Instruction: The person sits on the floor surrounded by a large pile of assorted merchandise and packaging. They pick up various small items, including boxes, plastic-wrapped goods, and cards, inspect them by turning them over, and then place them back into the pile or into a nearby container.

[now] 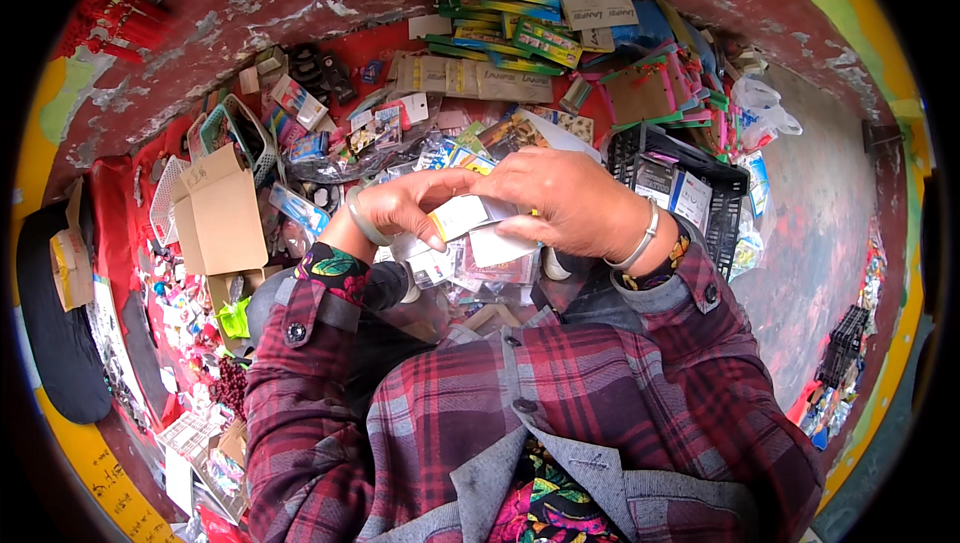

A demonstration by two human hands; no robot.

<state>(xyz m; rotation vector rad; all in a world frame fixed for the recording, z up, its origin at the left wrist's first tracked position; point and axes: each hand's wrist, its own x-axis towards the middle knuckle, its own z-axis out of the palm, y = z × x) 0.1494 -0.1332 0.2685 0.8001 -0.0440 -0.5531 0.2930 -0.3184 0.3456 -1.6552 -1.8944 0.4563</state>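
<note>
Both my hands are raised in front of my chest, close together, around a small white and yellow card packet. My left hand pinches its left side between thumb and fingers. From the right, my right hand curls over it, thumb beneath and fingers bent across the top, hiding part of it. White flaps or pieces of paper hang below the fingers; whether they belong to the packet I cannot tell. Under my hands lie clear plastic packages and other small packed goods.
An opened cardboard box and a teal basket stand at left. Yellow-green flat boxes are piled at the back. A black plastic crate holding packets sits right, beside pink-edged boards. Bare floor lies beyond.
</note>
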